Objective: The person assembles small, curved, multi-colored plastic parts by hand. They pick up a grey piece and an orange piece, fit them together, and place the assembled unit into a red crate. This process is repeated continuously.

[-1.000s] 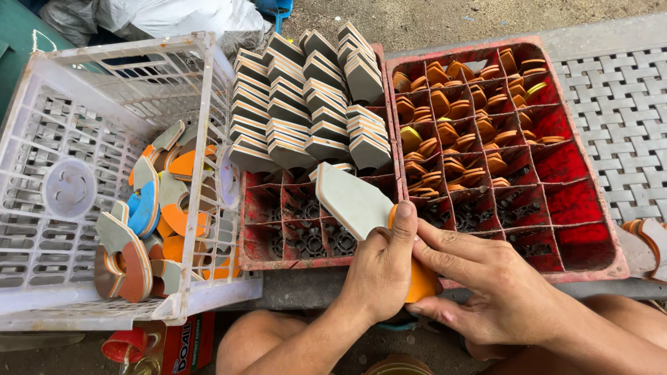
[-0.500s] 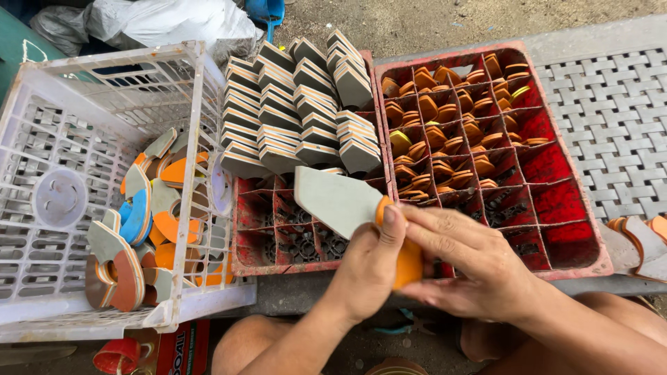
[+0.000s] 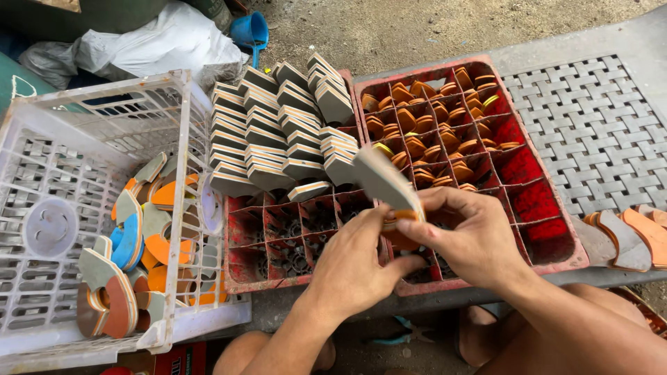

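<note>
An outdoor craft workshop on bare dirt ground (image 3: 431, 28): red divided crates (image 3: 549, 229) packed with cut wedge pieces (image 3: 278, 132), a white plastic basket (image 3: 62, 215) holding offcuts.

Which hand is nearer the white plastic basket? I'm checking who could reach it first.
Left. The left hand is over the red crate, just right of the white basket. The right hand sits farther right, beyond the wedge piece both hold.

Open cells: the near compartments of the left red crate (image 3: 278, 239) lie clear from above.
Blocked: stacked grey wedges (image 3: 281, 132) fill its far half.
Left flank: white basket wall (image 3: 187, 173) stands close.
</note>
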